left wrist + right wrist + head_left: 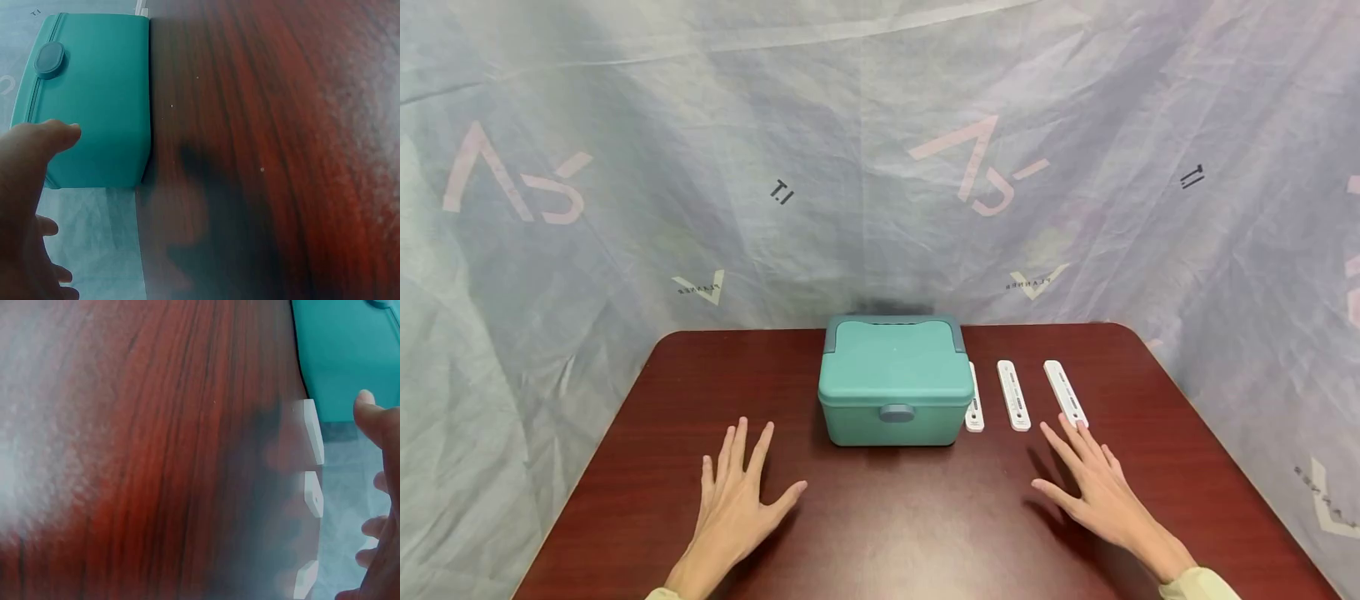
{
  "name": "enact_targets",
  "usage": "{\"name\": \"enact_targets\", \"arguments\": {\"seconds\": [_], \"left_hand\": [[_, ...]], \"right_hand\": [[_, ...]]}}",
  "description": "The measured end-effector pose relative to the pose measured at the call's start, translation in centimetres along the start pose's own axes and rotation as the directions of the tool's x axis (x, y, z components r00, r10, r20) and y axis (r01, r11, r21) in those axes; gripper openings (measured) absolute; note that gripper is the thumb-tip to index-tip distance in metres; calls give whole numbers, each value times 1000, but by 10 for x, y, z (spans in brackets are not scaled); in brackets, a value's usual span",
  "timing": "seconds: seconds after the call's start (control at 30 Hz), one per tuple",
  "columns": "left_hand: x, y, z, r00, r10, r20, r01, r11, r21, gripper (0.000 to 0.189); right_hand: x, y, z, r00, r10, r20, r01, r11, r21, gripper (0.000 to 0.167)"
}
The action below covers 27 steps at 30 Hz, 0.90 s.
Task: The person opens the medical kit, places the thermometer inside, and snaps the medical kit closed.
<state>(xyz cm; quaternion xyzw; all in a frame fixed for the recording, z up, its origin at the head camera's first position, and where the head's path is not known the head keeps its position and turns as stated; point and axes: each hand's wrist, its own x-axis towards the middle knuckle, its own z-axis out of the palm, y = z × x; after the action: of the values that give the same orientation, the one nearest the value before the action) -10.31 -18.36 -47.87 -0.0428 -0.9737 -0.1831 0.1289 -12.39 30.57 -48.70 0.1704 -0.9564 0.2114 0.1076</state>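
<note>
A teal lidded box (895, 367) with a grey-blue latch (897, 413) stands closed at the back middle of the table. My left hand (733, 508) hovers to its front left, fingers spread and holding nothing. On the right side, my right hand (1101, 496) is likewise spread and bare. Its fingertips overlap the near end of the rightmost white strip (1063, 390) in the head view. Two more slim white strips with small slots, a middle one (1013, 396) and one partly hidden behind the box (975, 410), lie beside it. The right wrist view shows the strips' near ends (314, 495).
The dark red wooden table (895, 525) has rounded back corners. A grey printed cloth (850, 167) hangs behind it and along both sides, close to the table's back edge. Shadows of the hands fall on the tabletop.
</note>
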Motion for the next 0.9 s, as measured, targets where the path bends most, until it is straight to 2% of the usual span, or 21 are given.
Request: {"name": "enact_targets", "arguments": {"seconds": [0.3, 0.67, 0.9], "left_hand": [[1, 1, 0, 1000, -2, -19, 1, 999, -44, 91], [2, 9, -3, 999, -34, -10, 32, 989, -141, 84], [2, 16, -6, 998, -44, -33, 36, 979, -202, 77]], "right_hand": [[8, -2, 0, 998, -51, -32, 53, 997, 53, 82], [12, -9, 1, 1000, -12, -24, 15, 989, 149, 79], [17, -15, 0, 995, -33, -94, 45, 991, 127, 76]]}}
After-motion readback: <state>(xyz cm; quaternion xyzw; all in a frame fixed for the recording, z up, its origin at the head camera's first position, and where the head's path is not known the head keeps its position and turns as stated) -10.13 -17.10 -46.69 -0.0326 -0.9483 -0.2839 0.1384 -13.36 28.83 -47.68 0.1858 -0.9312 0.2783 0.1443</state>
